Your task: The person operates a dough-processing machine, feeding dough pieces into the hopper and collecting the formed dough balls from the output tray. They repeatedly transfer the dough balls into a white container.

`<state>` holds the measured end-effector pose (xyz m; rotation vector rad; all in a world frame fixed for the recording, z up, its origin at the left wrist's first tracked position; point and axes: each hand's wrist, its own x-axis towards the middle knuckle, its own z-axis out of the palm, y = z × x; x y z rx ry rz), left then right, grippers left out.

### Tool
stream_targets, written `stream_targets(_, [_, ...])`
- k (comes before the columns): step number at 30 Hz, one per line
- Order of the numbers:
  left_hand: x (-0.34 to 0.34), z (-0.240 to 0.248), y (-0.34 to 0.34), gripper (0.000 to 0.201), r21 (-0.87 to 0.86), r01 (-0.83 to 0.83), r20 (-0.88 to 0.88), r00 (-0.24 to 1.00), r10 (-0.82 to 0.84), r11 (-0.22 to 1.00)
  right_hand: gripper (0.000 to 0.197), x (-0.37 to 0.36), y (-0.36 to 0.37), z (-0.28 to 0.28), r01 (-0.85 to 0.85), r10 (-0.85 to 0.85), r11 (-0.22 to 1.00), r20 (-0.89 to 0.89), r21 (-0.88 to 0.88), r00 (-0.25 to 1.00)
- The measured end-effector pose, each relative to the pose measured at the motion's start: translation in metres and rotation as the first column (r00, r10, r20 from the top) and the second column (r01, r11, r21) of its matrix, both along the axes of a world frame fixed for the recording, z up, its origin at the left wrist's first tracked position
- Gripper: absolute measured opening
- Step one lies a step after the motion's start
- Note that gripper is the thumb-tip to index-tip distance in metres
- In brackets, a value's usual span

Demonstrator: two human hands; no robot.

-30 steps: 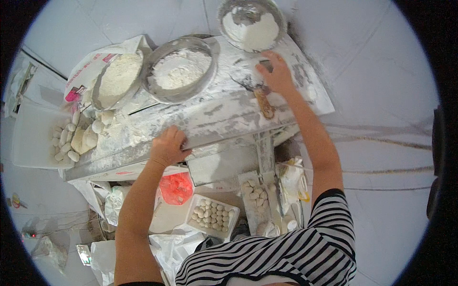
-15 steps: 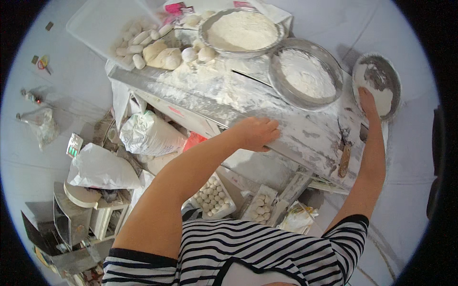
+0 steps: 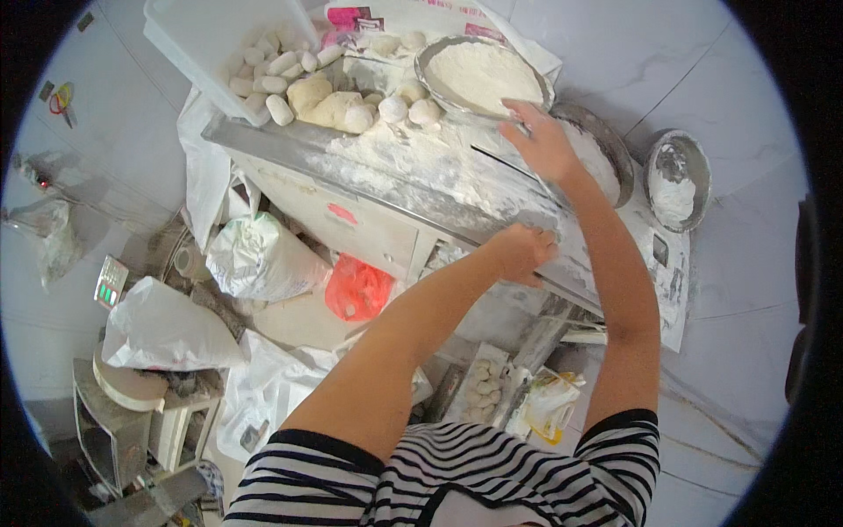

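Note:
My right hand (image 3: 544,145) reaches over the floured steel worktop (image 3: 386,176), fingers spread and nothing visible in them. Its fingertips overlap the near rim of a wide metal bowl (image 3: 446,102) of pale flour; whether they touch it I cannot tell. A second metal bowl (image 3: 626,167) of white flour is partly hidden behind that hand and forearm. My left hand (image 3: 527,250) is at the worktop's front edge, slightly blurred, with fingers bent and thumb apart, nothing visible in it. Left of the bowls lie a soft dough lump (image 3: 316,101) and round dough balls (image 3: 393,109).
A small metal bowl (image 3: 702,171) with white powder stands at the far right. At the back left, a white plastic tub (image 3: 189,53) holds several dough pieces. Below the worktop are a white sack (image 3: 259,255), a red bag (image 3: 358,288) and a tray of dough balls (image 3: 483,386).
My right hand has left the small bowl and swung left to the large flour bowl. My left hand has slid a little right along the edge. The view has shifted; my right arm now hides the wooden-handled tool.

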<state>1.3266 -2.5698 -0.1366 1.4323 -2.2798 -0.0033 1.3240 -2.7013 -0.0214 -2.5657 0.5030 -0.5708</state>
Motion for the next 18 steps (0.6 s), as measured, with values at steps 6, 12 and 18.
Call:
stream_targets(6, [0.182, 0.004, 0.082, 0.03, -0.407, -0.659, -0.43, 0.749, 0.504, 0.632, 0.072, 0.092, -0.074, -0.026, 0.389, -0.416, 0.894, -0.088, -0.224, 0.905])
stream_targets(12, [0.231, -0.027, 0.103, 0.028, -0.261, -0.714, -0.357, 0.696, 0.622, 0.649, 0.066, 0.176, -0.093, -0.082, 0.149, -0.202, 0.978, -0.482, -0.147, 0.853])
stream_targets(18, [0.235, -0.015, 0.103, 0.028, -0.262, -0.713, -0.377, 0.696, 0.611, 0.65, 0.053, 0.244, -0.064, -0.034, 0.0, -0.001, 1.0, -0.355, -0.002, 0.935])
